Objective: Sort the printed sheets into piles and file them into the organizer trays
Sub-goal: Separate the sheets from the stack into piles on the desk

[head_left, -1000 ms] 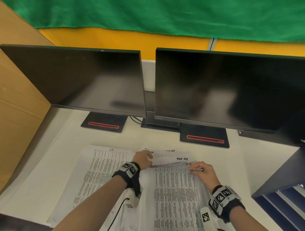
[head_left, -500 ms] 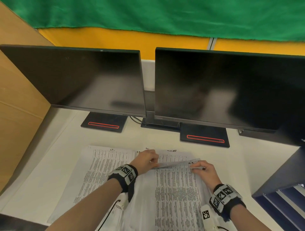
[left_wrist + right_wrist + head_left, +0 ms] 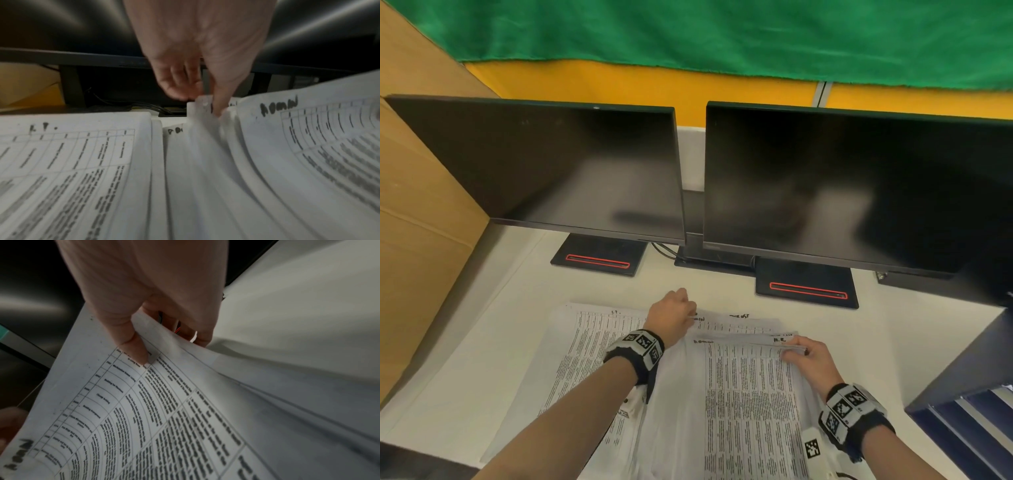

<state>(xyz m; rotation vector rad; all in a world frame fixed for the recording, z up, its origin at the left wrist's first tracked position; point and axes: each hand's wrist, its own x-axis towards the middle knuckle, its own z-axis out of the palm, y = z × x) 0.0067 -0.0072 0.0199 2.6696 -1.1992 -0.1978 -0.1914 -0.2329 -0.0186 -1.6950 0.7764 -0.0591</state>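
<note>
A stack of printed sheets [image 3: 750,394] lies on the white desk in front of me, its top sheet marked "ADMIN" [image 3: 287,146]. My left hand [image 3: 690,317] pinches several sheets at the stack's far left corner, thumb on top [image 3: 205,104]. My right hand [image 3: 791,351] pinches the far right corner of the top sheets, thumb above and fingers beneath [image 3: 164,350], so that corner is lifted [image 3: 185,402]. A second pile [image 3: 592,349], marked "I.T." [image 3: 72,162], lies flat to the left. The dark blue organizer trays [image 3: 962,421] stand at the lower right.
Two black monitors [image 3: 551,164] [image 3: 859,192] stand close behind the papers, their flat bases [image 3: 597,262] [image 3: 806,289] on the desk. A cardboard wall [image 3: 421,240] closes off the left side. White desk surface [image 3: 482,359] shows left of the papers.
My left hand has slid a little farther away along the stack's left corner. The raised sheet edge between my hands has dropped lower. The right hand has barely moved.
</note>
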